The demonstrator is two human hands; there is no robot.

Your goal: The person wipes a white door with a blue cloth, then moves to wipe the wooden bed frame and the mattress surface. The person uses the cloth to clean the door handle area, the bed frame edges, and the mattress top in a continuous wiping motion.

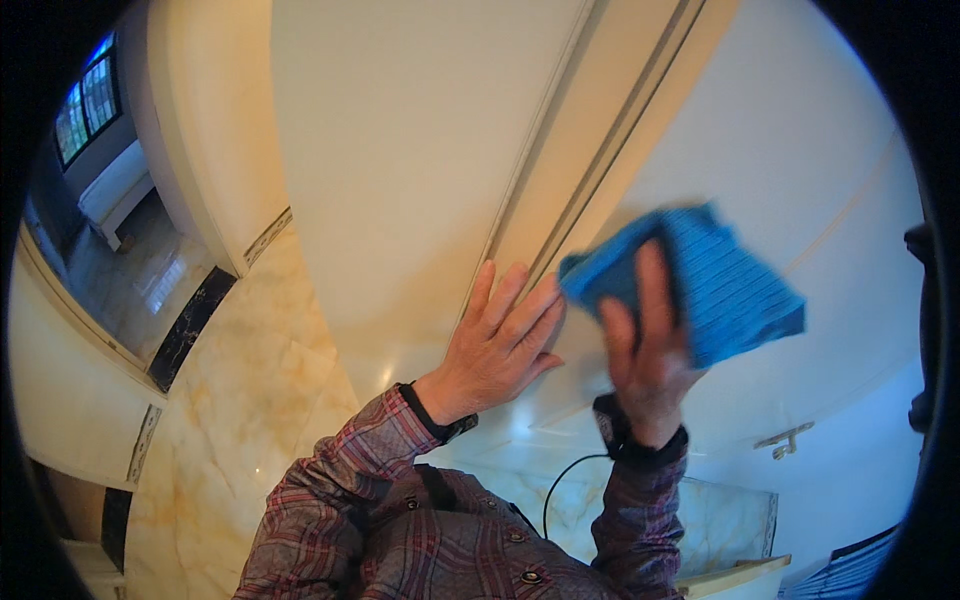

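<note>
My left hand [499, 341] lies with its fingers extended against the edge of a white door or panel [420, 150], beside a long grooved strip of trim [592, 180]. It holds nothing. Just to its right, my right hand [656, 352], somewhat blurred, has a folded blue ribbed cloth [739, 285] under its fingers, over the pale surface [765, 150] right of the trim. My right palm and thumb are partly hidden.
Marbled floor tiles [225, 405] spread at the left and below. A doorway with a dark stone threshold [191, 326] opens at the far left onto a room with a white bench [120, 187]. A door handle [784, 441] is at the lower right, and a black cable [551, 495] hangs near my right sleeve.
</note>
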